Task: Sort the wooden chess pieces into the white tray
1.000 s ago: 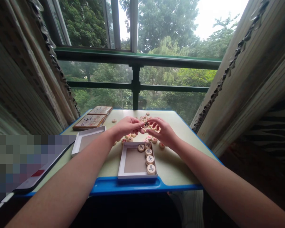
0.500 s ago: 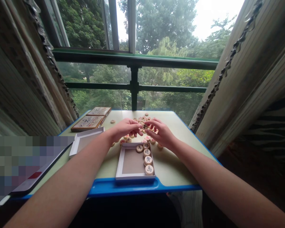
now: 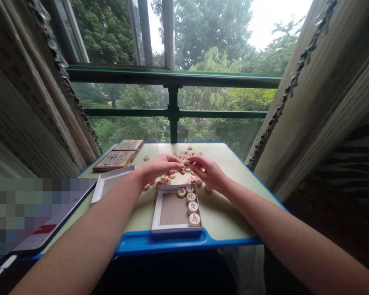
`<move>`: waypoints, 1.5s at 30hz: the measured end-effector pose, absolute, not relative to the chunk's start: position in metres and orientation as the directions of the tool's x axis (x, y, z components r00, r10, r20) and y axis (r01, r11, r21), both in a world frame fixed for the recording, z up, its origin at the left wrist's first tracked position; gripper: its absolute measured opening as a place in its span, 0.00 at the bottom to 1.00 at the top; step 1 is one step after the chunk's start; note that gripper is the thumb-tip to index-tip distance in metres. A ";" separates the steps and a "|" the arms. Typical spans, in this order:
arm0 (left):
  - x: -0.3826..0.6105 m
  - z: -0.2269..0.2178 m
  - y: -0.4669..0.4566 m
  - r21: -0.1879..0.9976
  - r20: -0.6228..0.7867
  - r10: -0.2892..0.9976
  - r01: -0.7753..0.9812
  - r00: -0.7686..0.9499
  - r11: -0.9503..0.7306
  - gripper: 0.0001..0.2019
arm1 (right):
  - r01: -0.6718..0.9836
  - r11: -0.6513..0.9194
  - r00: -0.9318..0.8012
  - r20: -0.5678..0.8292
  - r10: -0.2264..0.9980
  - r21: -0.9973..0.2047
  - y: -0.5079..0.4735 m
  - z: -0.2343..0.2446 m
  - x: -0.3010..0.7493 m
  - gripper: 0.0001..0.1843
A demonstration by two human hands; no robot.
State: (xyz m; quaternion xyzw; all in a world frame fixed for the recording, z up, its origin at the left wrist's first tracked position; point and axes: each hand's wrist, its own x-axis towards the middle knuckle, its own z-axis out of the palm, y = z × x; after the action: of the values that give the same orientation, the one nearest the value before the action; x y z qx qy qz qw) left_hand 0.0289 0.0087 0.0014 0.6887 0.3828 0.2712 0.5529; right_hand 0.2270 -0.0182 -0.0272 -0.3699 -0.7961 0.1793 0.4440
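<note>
My left hand (image 3: 160, 166) and my right hand (image 3: 208, 171) meet over a scatter of round wooden chess pieces (image 3: 190, 155) on the pale green table (image 3: 227, 213). Both pinch one disc (image 3: 186, 164) with a black character between their fingertips. Just below them lies a shallow white box (image 3: 169, 209) holding several black-marked discs (image 3: 192, 207) along its right side and top. More discs, some red-marked, lie under and around the hands.
A white box lid (image 3: 110, 185) lies left of the box. Two flat printed boards (image 3: 118, 156) sit at the table's far left. A tablet-like device (image 3: 46, 233) rests on the near left corner. A green railing (image 3: 175, 110) and window stand behind the table.
Both hands stay together over the pile, still fingering the same disc. The view has shifted slightly; nothing else has moved.
</note>
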 end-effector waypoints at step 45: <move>0.026 0.006 0.007 0.861 -0.074 0.912 0.487 0.403 -0.145 0.12 | 0.510 0.675 -0.588 0.357 0.726 -0.534 -0.030 -0.013 0.222 0.12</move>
State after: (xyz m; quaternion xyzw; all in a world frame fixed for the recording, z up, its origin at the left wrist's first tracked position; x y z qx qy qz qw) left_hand 0.0264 0.0067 0.0058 0.7162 0.4884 0.2446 0.4345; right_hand 0.2223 -0.0299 -0.0133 -0.3550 -0.8703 0.1912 0.2828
